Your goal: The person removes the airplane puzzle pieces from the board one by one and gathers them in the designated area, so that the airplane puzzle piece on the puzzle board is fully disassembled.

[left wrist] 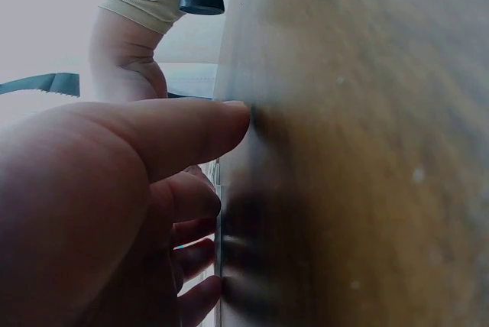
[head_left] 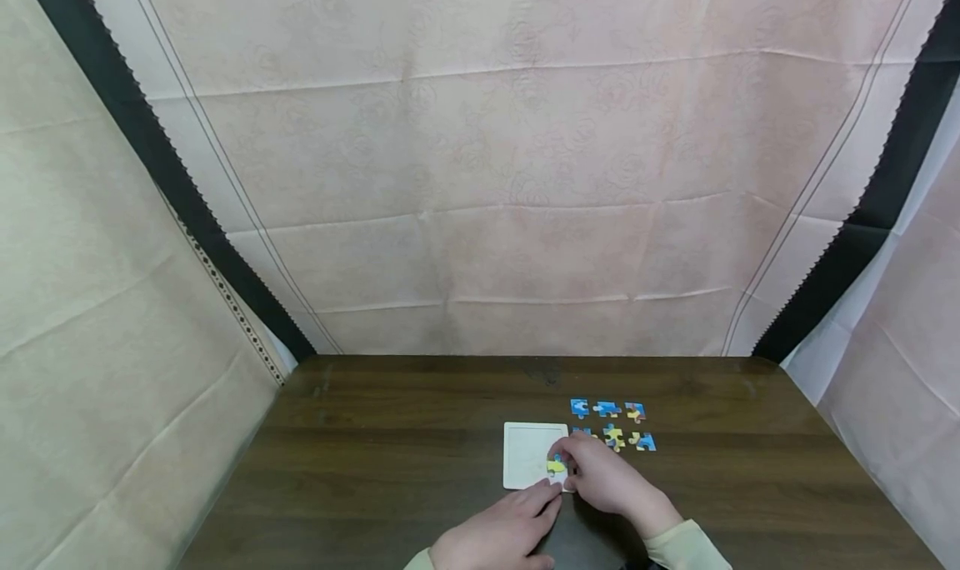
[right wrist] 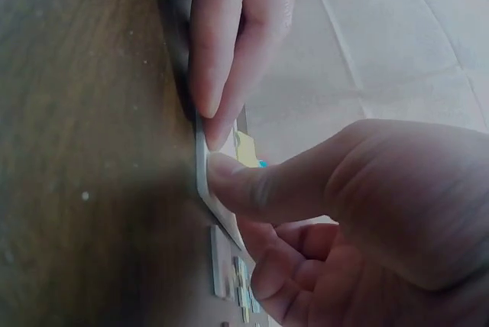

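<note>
A white square puzzle tray [head_left: 525,449] lies on the table. At its lower right part is a yellow and blue puzzle piece [head_left: 555,466], its yellow part also showing beside the fingertips as a small patch [right wrist: 246,148] in the right wrist view. My right hand [head_left: 606,474] curls over that corner and holds the piece between thumb and fingers; the exact contact is partly hidden. My left hand [head_left: 501,530] lies palm down with fairly straight fingers, its fingertips touching the tray's near edge. In the left wrist view its thumb [left wrist: 195,132] reaches toward the table.
Several loose puzzle pieces [head_left: 607,409] in blue and yellow lie in two rows right of the tray, the lower row [head_left: 614,437] partly behind my right hand. The brown wooden table [head_left: 390,437] is bounded by pale fabric walls [head_left: 525,178] at the back and sides.
</note>
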Tool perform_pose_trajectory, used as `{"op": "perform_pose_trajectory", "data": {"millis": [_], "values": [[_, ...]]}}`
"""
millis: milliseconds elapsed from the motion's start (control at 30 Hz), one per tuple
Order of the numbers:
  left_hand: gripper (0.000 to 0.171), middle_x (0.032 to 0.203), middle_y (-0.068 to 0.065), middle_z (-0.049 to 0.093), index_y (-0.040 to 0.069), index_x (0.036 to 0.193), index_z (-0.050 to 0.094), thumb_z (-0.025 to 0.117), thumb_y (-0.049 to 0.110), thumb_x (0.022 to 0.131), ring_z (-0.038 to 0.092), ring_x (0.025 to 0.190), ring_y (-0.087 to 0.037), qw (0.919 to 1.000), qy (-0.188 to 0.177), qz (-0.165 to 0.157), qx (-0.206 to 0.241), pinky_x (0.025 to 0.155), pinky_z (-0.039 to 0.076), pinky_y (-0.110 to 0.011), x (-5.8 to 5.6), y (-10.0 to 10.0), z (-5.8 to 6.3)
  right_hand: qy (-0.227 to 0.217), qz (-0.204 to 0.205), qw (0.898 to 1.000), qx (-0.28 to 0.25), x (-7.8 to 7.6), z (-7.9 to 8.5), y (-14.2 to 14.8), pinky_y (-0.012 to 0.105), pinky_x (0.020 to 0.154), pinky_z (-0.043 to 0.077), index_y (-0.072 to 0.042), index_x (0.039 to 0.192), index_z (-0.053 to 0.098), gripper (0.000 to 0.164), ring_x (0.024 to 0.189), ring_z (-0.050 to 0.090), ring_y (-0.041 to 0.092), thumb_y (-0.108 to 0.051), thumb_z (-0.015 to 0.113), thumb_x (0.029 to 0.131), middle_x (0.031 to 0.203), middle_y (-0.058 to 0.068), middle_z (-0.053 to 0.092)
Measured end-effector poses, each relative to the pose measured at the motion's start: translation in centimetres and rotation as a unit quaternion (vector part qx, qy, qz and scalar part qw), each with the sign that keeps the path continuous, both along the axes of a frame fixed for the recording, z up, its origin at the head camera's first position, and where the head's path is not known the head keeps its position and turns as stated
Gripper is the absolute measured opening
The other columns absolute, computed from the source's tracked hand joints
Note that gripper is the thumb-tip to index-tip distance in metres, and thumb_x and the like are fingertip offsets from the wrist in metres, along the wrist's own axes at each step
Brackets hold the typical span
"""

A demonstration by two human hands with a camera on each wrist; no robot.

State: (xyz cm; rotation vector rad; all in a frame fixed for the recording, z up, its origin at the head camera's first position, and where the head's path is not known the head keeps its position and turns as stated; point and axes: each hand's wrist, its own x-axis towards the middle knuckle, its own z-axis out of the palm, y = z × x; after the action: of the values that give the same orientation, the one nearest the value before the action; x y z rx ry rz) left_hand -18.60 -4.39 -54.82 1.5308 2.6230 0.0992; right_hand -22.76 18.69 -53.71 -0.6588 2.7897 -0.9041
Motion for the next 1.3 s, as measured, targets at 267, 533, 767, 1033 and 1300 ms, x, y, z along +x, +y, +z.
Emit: {"op": "perform_pose_trajectory", "data": {"millis": [267, 533, 767, 1033, 1300], "values": [[0.070, 0.172, -0.004, 0.034, 0.007, 0.162, 0.047, 0.061, 0.050, 0.108, 0.031, 0.157, -0.013, 0.9998, -0.017, 0.003, -0.008, 0.119, 0.037, -0.026, -0.2, 0.1, -0.1, 0.005, 0.016, 1.000, -0.020, -0.3, 0.0, 0.6, 0.033, 0.068, 0.047, -0.014, 0.110, 0.074, 0.013, 0.076, 0.053, 0.011, -0.004, 0.072, 0.101, 0.088, -0.007, 0.060], [0.068, 0.171, -0.003, 0.034, 0.008, 0.162, 0.047, 0.060, 0.049, 0.109, 0.031, 0.158, -0.016, 0.9991, -0.039, 0.008, -0.014, 0.120, 0.037, -0.027, -0.3, 0.3, 0.1, -0.016, -0.035, 0.996, -0.079, -0.8, 0.9, 3.1, 0.031, 0.060, 0.050, -0.011, 0.118, 0.068, 0.012, 0.066, 0.057, 0.013, -0.012, 0.067, 0.106, 0.085, -0.001, 0.063], [0.069, 0.172, -0.004, 0.034, 0.009, 0.162, 0.046, 0.060, 0.050, 0.109, 0.031, 0.159, -0.018, 0.9993, -0.032, 0.010, -0.017, 0.121, 0.036, -0.028, -0.1, 0.3, 0.2, -0.032, -0.055, 0.995, -0.079, -0.6, 0.9, 8.0, 0.031, 0.065, 0.051, -0.010, 0.122, 0.070, 0.019, 0.075, 0.058, 0.014, -0.020, 0.070, 0.106, 0.090, -0.001, 0.065], [0.069, 0.174, -0.006, 0.031, 0.010, 0.164, 0.043, 0.057, 0.050, 0.110, 0.028, 0.160, -0.019, 0.9991, -0.039, 0.005, -0.018, 0.122, 0.034, -0.027, -0.1, 0.1, 0.3, -0.072, -0.103, 0.989, -0.077, 0.5, 0.4, 13.2, 0.033, 0.067, 0.046, -0.010, 0.122, 0.068, 0.019, 0.077, 0.059, 0.021, -0.017, 0.070, 0.105, 0.087, 0.002, 0.063], [0.069, 0.174, -0.006, 0.030, 0.009, 0.164, 0.043, 0.057, 0.050, 0.110, 0.027, 0.160, -0.020, 0.9988, -0.046, 0.005, -0.019, 0.122, 0.034, -0.028, -0.2, 0.1, 0.3, -0.096, -0.128, 0.984, -0.075, 1.0, -0.1, 14.5, 0.033, 0.068, 0.046, -0.008, 0.117, 0.068, 0.016, 0.078, 0.057, 0.022, -0.012, 0.072, 0.102, 0.086, 0.002, 0.062]]}}
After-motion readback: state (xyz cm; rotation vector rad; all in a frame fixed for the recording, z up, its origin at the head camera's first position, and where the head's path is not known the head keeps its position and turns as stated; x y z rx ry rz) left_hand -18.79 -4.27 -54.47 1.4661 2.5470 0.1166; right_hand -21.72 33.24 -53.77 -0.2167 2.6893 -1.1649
